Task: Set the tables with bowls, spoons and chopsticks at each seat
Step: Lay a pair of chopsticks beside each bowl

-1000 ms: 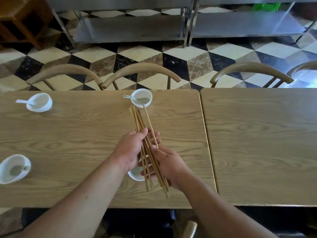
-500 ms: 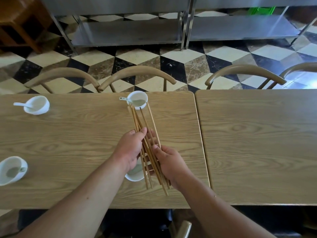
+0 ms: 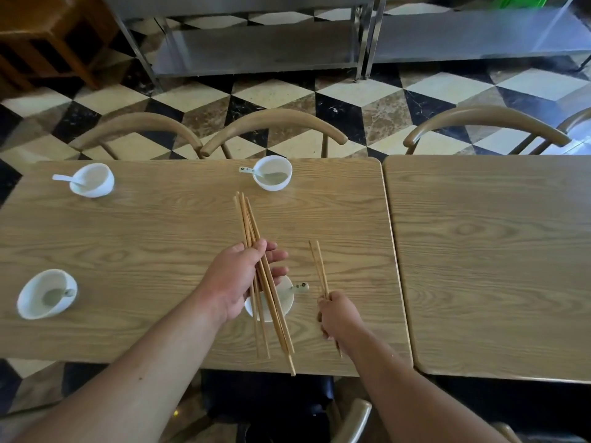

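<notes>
The left hand (image 3: 238, 276) grips a bundle (image 3: 248, 219) of chopsticks round its middle, fingers (image 3: 275, 256) curled loosely about it, the sticks fanned out above the surface (image 3: 153, 238). The right hand (image 3: 339, 314) pinches a separate pair (image 3: 317, 266) near its lower end, tips pointing away, just right of the near bowl (image 3: 286, 303). The sticks look light, stiff and smooth. A loose bundle would likely splay or slip, so a hold round the middle suits it, while a pair is best pinched near the thick end and laid flat so it does not roll. The bowls look ceramic, hard and breakable, and call for a hold at the rim. The near bowl is mostly covered by the left hand and bundle; only its right side and a spoon (image 3: 300, 286) handle show. The sticks in the bundle overlap too much to count. Part of the pair is hidden inside the right hand, and whether its tips touch the surface cannot be told. The far bowl (image 3: 274, 172), far-left bowl (image 3: 92, 180) and near-left bowl (image 3: 46, 294) each hold a spoon, with no chopsticks beside them.
</notes>
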Motion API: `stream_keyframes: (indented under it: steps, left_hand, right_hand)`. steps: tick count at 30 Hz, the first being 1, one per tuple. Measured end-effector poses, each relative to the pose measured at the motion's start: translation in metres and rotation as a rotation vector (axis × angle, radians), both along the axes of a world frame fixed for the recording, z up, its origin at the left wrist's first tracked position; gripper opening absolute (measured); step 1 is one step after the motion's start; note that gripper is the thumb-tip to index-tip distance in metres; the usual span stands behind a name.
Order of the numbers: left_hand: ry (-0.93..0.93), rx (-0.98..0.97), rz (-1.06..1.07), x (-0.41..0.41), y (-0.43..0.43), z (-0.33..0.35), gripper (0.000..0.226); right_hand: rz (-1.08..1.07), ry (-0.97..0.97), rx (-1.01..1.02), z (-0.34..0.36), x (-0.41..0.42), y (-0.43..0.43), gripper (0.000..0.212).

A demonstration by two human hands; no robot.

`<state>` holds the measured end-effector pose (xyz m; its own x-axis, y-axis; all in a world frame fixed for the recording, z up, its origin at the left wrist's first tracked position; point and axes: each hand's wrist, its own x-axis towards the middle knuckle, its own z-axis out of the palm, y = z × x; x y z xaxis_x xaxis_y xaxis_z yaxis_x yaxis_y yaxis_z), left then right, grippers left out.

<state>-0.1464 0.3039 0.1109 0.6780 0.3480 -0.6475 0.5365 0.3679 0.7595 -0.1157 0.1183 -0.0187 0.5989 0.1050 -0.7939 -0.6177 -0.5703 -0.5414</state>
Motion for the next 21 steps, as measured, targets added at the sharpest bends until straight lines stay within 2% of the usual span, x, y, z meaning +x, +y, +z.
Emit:
stream_keyframes:
  steps: [3, 7, 9, 11, 13, 16, 21]
  left_hand:
    - [0.015, -0.001, 0.0, -0.008, 0.01, -0.005, 0.023]
    - [0.039, -0.036, 0.013, -0.016, 0.029, -0.011, 0.023]
    - [0.035, -0.07, 0.018, -0.021, 0.039, -0.013, 0.024]
    - [0.016, -0.09, 0.025, -0.027, 0.052, -0.015, 0.024]
    - [-0.007, -0.088, 0.031, -0.034, 0.069, -0.017, 0.023]
    - [-0.025, -0.117, 0.068, -0.05, 0.104, -0.012, 0.022]
    - [-0.082, -0.18, 0.093, -0.111, 0.223, -0.001, 0.023]
  right_hand:
    - [0.018, -0.019, 0.003, -0.007, 0.001, 0.011, 0.025]
    - [0.171, -0.175, -0.218, 0.016, -0.002, 0.008, 0.034]
    - [0.059, -0.34, -0.263, 0.034, -0.007, 0.005, 0.031]
    - [-0.077, -0.476, -0.161, 0.056, -0.013, 0.02, 0.021]
    - [-0.066, -0.446, 0.015, 0.078, -0.021, 0.059, 0.021]
    - [0.108, -0.215, 0.226, 0.101, -0.045, 0.135, 0.027]
    - [0.222, -0.151, 0.353, 0.121, -0.114, 0.27, 0.018]
